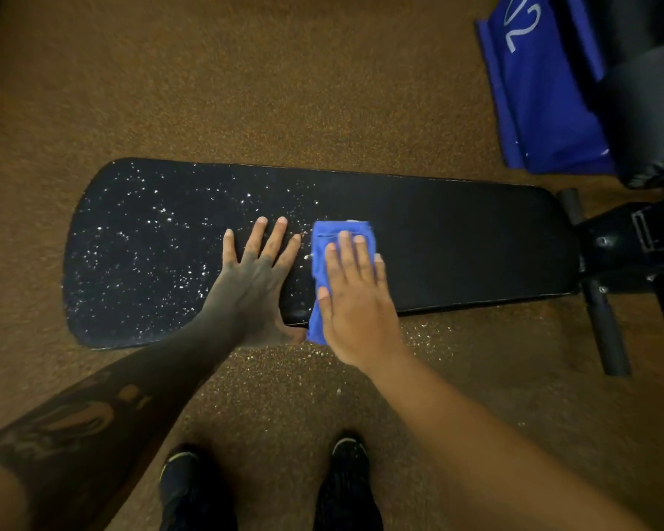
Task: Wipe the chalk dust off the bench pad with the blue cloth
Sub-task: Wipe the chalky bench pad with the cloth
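So the right hand [355,300] lies flat on the blue cloth [324,262], fingers straight and close together, pressing it onto the bench pad [457,239] about halfway along, at the near edge. The left hand [255,277] sits just left of the cloth, palm down on the pad, fingers spread wide and holding nothing. White chalk dust [142,243] speckles the pad left of the cloth; the part to the right looks plain black. Two dark shoes [269,488] stand on the brown floor [246,90] below the pad.

Fuzzy blue cloth [324,258] on a matt black, chalk-speckled bench pad [457,239]; coarse, grainy brown floor [246,90].
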Demonstrator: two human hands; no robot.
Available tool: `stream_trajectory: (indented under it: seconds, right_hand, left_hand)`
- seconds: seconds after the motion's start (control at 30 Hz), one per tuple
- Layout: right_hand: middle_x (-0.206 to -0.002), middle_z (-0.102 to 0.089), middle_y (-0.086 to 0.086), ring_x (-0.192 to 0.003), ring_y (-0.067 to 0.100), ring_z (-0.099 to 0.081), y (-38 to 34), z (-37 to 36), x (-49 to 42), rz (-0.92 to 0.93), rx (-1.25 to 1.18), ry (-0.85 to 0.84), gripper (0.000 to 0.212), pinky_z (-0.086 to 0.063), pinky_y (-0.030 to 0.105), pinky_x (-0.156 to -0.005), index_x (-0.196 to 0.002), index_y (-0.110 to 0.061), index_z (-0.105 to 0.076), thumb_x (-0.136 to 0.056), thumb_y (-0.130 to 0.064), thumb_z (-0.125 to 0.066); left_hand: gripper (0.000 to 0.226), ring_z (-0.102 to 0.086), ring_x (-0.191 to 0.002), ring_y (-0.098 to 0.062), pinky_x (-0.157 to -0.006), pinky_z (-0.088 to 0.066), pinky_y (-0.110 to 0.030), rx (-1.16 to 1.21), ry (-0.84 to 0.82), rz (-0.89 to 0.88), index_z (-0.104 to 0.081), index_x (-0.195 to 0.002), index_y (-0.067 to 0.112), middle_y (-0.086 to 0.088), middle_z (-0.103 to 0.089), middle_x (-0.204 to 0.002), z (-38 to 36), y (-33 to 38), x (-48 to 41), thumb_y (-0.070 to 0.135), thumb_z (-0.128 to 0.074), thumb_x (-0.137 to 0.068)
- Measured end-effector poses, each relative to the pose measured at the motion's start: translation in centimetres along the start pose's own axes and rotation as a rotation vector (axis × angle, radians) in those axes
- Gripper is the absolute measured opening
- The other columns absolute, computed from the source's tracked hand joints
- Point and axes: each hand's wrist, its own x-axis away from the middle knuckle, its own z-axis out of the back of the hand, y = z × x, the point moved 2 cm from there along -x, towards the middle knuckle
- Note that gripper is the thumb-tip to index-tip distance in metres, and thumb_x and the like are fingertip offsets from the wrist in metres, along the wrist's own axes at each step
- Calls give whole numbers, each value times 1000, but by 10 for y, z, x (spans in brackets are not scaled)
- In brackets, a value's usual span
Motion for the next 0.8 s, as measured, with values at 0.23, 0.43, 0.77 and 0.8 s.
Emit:
stream_trajectory:
  seconds: [0.23, 0.43, 0.77, 0.8]
  right_hand:
    - [-164, -6, 9, -151, 26, 1, 20, 5, -20, -142, 32, 48, 60, -10, 49, -122, -154, -10, -17, -101, -36, -25]
    - [-164, -9, 7, -151, 23, 0, 2, 2, -7, 205, 148, -43, 59, -13, 48, -121, -155, -11, -16, -102, -37, -21]
    - [-164, -9, 8, -151, 23, 1, -14, 0, -10, 224, 133, -33, 59, -8, 46, -122, -155, -10, -15, -102, -34, -26]
    - [-164, -10, 6, -151, 22, 0, -4, 2, -18, 204, 142, -18, 58, -9, 46, -122, -155, -11, -17, -102, -34, -26]
  left_hand:
    - [153, 13, -153, -37, -118, -3, -71, 40, 13, 61, 10, -156, 13, -13, 16, -166, -2, -9, 7, 108, -36, -44]
    - [153, 17, -152, -37, -118, -5, -71, 44, 14, 63, 13, -154, 10, -15, 21, -165, -3, -12, 8, 106, -32, -45]
    - [155, 17, -152, -37, -118, -6, -70, 25, 7, 69, 14, -154, 7, -16, 20, -165, -3, -12, 8, 107, -25, -43]
    - [156, 17, -152, -37, -118, -5, -70, 27, 7, 70, 14, -154, 7, -15, 20, -165, -3, -12, 8, 108, -25, -43]
